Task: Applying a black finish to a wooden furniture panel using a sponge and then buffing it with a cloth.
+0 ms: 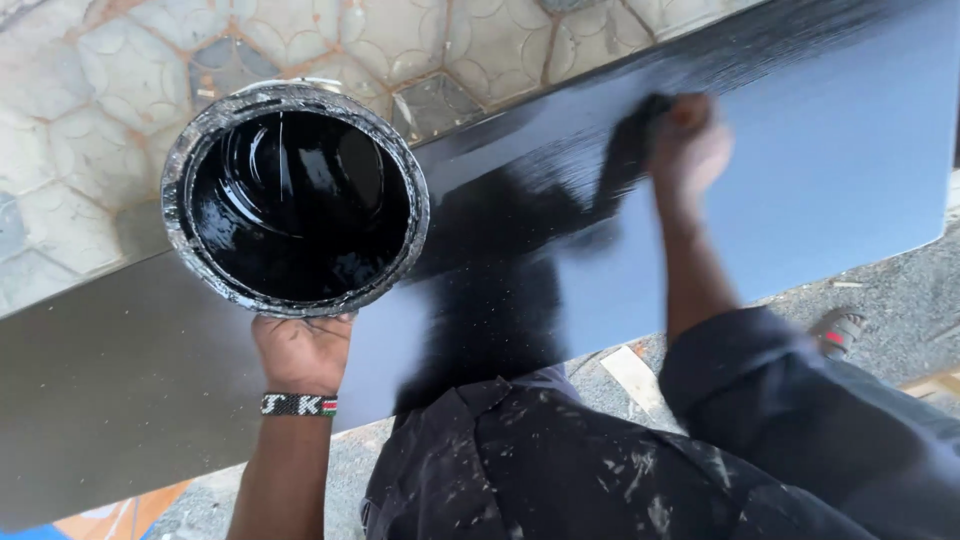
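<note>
No packages, labels, signs, screens.

Your left grip (303,350) holds the paint can (297,197) from below, upright: round tin, rim crusted with grey drips, glossy black paint inside. Your right grip (688,145) is closed on a brush (628,150), blurred, bristles pressed to the long flat panel (830,150). Panel: wet black around and left of that grip, bare grey under the can.
</note>
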